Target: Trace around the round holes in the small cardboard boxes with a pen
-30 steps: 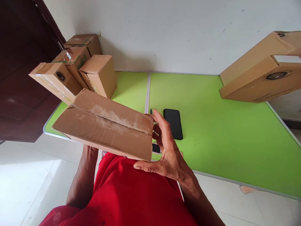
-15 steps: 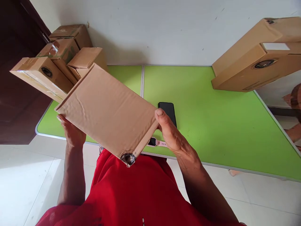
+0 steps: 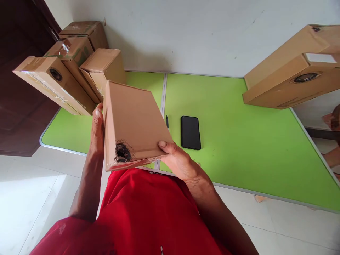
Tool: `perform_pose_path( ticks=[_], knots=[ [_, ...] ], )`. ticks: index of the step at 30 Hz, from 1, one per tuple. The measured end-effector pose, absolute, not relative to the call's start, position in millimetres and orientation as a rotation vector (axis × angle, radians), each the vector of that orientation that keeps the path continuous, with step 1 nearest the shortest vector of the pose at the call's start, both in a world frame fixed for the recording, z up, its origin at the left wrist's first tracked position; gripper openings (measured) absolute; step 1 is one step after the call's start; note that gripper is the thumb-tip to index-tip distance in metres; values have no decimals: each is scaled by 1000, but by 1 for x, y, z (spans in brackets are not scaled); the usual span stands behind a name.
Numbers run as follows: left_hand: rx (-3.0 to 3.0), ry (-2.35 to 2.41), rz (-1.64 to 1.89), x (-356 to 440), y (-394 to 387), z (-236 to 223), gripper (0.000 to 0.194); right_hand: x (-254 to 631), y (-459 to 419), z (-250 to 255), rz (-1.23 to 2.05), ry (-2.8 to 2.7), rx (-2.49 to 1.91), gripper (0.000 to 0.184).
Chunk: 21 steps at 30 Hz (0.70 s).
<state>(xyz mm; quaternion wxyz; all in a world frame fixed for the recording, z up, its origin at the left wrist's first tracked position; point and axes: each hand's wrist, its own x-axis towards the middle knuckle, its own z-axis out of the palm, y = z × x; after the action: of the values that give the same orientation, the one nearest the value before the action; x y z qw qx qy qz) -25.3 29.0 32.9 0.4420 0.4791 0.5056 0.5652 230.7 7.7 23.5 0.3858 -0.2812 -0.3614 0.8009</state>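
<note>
I hold a flat brown cardboard box point(image 3: 132, 120) in both hands above the near edge of a green table point(image 3: 239, 141). The box has a black scribbled mark near its lower left corner. My left hand point(image 3: 97, 131) grips its left edge, thumb up along the side. Fingers of my right hand point(image 3: 177, 161) wrap under its lower right corner, thumb on top. A black phone point(image 3: 190, 132) lies face up on the table just right of the box. A dark pen point(image 3: 167, 121) lies between them.
Several taped cardboard boxes point(image 3: 69, 67) are stacked at the table's far left by a dark door. Two large flat cartons point(image 3: 292, 71) rest at the far right. A white wall runs behind. My red clothing fills the lower view.
The box has been turned in my hands: first the taped seam faced up, then a plain side, now it stands more upright with the black mark facing me. My left hand shifted up its left edge.
</note>
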Motion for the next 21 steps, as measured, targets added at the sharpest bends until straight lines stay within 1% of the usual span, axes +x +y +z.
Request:
perform_pose_path(
  ticks=[1,3,6,8,11,13,14,16,17,19,21],
  knots=[
    [1152,1227,1429,-25,31,36,60,228,4,23,2074,-821,-711,70],
    [1066,1154,1483,-22,35,43,64,223,0,21,2085,-655,-724,70],
    [1093,1038,1454,-8,36,50,81,216,1,20,2037,-442,-705,61],
    [1121,991,1504,6,31,50,91,211,4,19,1958,-380,-669,59],
    [1280,1003,1622,22,17,42,101,204,10,16,1815,-426,-647,68],
    [1448,1076,1624,27,7,36,113,201,11,12,1738,-519,-660,74],
    [1511,1138,1596,28,3,34,121,199,11,10,1702,-590,-681,73],
    [1566,1302,1524,29,-2,32,130,197,8,5,1642,-753,-733,64],
    [1563,1376,1499,29,-2,33,130,196,6,3,1623,-824,-754,58],
    [1533,1442,1506,29,1,34,122,194,4,-1,1614,-924,-764,51],
    [1513,1386,1598,28,6,36,113,194,4,-3,1641,-981,-738,53]
  ],
)
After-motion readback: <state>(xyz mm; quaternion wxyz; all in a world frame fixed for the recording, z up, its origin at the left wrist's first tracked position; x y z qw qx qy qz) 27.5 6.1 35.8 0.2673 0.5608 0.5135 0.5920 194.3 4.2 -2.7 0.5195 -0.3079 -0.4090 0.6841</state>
